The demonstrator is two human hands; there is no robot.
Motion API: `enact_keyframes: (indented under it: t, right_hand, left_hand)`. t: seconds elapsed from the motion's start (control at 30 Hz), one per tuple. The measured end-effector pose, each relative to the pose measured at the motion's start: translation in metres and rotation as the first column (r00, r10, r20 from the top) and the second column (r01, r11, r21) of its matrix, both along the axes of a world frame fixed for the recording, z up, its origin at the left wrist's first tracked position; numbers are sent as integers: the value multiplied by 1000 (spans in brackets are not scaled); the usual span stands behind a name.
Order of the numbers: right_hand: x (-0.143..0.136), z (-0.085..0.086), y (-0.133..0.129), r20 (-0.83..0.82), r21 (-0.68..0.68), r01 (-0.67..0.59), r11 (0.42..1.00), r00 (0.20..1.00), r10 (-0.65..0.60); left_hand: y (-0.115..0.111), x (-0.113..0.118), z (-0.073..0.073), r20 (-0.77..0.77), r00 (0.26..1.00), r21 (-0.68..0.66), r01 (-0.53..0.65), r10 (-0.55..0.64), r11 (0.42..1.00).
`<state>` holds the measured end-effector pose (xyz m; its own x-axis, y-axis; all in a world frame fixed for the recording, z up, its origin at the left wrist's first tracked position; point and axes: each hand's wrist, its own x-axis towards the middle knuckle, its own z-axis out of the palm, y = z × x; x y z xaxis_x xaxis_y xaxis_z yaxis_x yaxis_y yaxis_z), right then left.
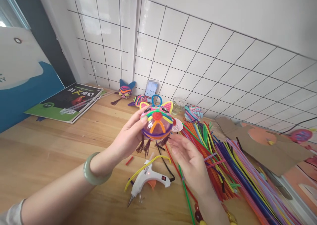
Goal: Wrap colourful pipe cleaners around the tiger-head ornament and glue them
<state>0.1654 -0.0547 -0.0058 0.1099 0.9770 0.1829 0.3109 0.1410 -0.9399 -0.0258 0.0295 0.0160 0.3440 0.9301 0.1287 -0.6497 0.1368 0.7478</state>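
A clear ball ornament (155, 123) hangs above the table at centre, with yellow and pink ears, a blue loop on top, coloured pipe-cleaner bands, a red nose and dark tassels below. My left hand (131, 132) is closed round its left side. Beside its lower right, my right hand (187, 155) has its fingers bent near a dark tassel; whether they pinch it is unclear. Below lies a white glue gun (150, 177) with a small red light, a yellow pipe cleaner (138, 171) across it.
Bundled pipe cleaners (237, 165) spread at the right beside cardboard (264, 142). Along the wall sit a blue-eared ornament (125, 89), a phone (151, 89), a glass jar (178, 105) and a wrapped ball (193, 113). Books (71, 101) lie at the left.
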Motion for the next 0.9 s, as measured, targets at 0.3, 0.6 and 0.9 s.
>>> enact_keyframes:
  t: [0.3, 0.6, 0.9]
  right_hand:
    - [-3, -41, 23, 608, -296, -203, 933, 714, 348]
    - [65, -6, 19, 655, -284, -33, 958, 723, 219]
    - [116, 1, 11, 781, -186, 297, 936, 623, -42]
  left_hand:
    - [7, -10, 18, 1, 999, -7, -36, 36, 999]
    - [8, -15, 22, 13, 999, 35, -53, 53, 998]
    - [8, -14, 22, 14, 999, 37, -31, 31, 999]
